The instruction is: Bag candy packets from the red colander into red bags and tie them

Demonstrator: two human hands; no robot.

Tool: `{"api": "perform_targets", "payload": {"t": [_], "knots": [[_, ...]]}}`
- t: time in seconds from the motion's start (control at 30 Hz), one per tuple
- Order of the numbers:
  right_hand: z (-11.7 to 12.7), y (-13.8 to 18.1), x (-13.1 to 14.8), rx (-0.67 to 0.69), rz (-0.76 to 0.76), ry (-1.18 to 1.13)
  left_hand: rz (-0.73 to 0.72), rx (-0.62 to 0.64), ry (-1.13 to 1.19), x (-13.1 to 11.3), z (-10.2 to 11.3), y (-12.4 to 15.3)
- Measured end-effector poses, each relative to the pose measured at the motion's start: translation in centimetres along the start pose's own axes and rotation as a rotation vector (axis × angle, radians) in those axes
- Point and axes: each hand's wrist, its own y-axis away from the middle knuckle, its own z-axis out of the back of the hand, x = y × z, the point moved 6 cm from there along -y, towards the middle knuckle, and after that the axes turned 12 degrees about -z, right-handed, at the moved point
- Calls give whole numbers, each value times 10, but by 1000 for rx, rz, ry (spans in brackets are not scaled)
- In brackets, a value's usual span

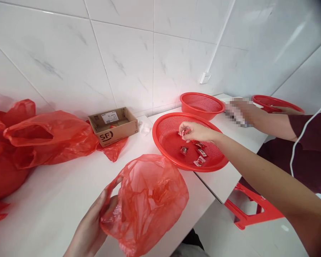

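My left hand point(96, 217) grips the rim of a thin red plastic bag point(149, 200) that rests open on the white table near its front edge. My right hand point(195, 131) reaches into a round red mesh basket point(160, 125) and pinches a small wrapped candy point(182, 133) between its fingertips. A few more small wrapped candies point(199, 157) lie on the basket's bottom, just below and to the right of that hand.
A second red basket point(202, 103) stands behind the first. Another person's arm point(273, 121) reaches across at the right beside a third red basket point(276, 103). A small cardboard box point(113, 125) and crumpled red bags point(48, 137) lie at left. A red stool point(254, 210) stands below.
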Motion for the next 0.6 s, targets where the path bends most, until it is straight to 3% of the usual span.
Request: {"api": "perform_targets", "payload": {"t": [0.1, 0.2, 0.23, 0.3, 0.37, 0.43, 0.53, 0.6], "knots": [[-39, 36, 46, 165, 161, -220, -8, 7, -22, 0, -3, 0], [-99, 66, 76, 434, 297, -226, -31, 6, -28, -1, -6, 1], [-116, 72, 79, 457, 325, -157, -43, 8, -30, -2, -6, 2], [-137, 74, 78, 364, 345, 35, -73, 20, -41, -5, -7, 3], [-139, 70, 73, 220, 328, 162, -105, 31, -64, -7, -5, 3], [-125, 66, 70, 131, 320, 138, -127, 42, -81, -8, -3, 2], [-84, 54, 61, -55, 305, 115, -137, 72, -79, -6, 0, 0], [-57, 39, 45, -185, 231, 269, -143, 94, -82, -5, 2, -1]]}}
